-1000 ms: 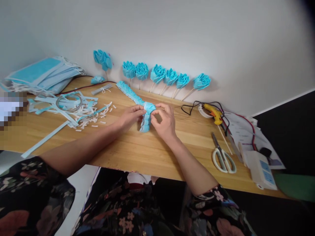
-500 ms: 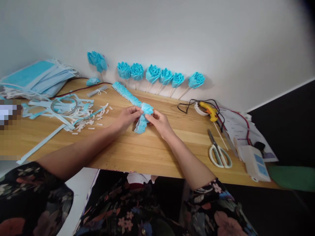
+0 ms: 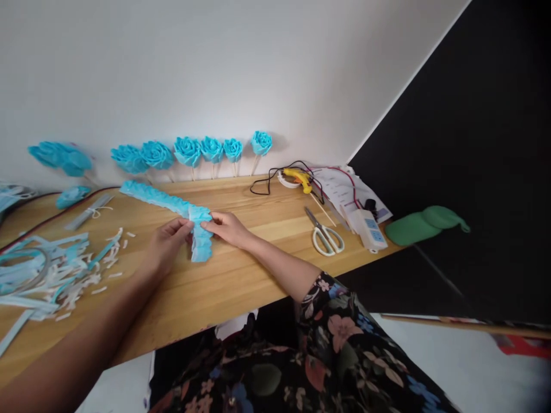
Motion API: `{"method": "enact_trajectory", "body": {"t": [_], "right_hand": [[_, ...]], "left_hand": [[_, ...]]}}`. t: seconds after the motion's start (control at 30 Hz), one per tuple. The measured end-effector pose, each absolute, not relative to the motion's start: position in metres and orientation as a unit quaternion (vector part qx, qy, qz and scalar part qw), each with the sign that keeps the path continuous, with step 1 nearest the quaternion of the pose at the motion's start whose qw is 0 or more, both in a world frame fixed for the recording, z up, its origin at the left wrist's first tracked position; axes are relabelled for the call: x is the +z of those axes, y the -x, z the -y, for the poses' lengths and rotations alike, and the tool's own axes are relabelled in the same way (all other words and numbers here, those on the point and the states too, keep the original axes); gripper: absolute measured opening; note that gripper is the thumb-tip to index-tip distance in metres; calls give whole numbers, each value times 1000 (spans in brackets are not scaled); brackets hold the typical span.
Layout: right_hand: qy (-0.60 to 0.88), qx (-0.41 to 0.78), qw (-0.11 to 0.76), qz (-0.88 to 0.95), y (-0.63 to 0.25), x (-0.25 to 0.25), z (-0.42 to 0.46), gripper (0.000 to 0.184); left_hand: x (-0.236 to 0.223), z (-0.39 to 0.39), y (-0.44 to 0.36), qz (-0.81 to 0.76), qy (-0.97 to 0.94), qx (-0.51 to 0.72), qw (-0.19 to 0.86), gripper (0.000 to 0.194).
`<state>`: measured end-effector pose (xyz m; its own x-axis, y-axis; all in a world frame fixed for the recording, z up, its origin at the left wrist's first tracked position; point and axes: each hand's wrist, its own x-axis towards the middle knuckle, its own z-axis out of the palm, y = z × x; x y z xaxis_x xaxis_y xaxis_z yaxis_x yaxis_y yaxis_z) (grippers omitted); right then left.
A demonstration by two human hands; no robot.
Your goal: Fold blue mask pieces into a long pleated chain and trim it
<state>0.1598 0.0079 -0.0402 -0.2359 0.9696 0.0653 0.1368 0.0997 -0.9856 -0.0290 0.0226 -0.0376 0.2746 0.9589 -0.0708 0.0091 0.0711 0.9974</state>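
Observation:
Between my hands is a long pleated strip of blue mask fabric [image 3: 161,198], bent over near its right end so that a short part hangs toward me. My left hand [image 3: 166,241] pinches it from the left with thumb and fingers at the bend. On the other side, my right hand [image 3: 228,228] grips the same bend, thumb in front. The strip's long part runs back to the left along the wooden table [image 3: 241,275]. Fingertips behind the fabric are partly hidden.
Blue fabric roses [image 3: 187,151] on sticks lean along the wall. Scissors [image 3: 327,238], a yellow glue gun [image 3: 299,178], a power strip [image 3: 369,229] and a green pouch [image 3: 424,225] sit to the right. Cut scraps [image 3: 77,269] and a tape ring [image 3: 43,269] lie left.
My view has swung to the right, so everything appears farther left and more of the dark panel shows. Both hands keep their hold on the strip at the bend.

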Motion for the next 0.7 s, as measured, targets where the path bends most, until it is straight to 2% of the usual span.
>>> {"method": "enact_trajectory", "body": {"t": [0.33,0.7], "right_hand": [[443,519,438,585,-159,-34,-5,47],[440,509,452,586,-160,-38,-6,45]], "left_hand": [[-41,-25,31,-456,-538,403,584,35],[-35,-22,29,-427,-528,388,623,37]]}}
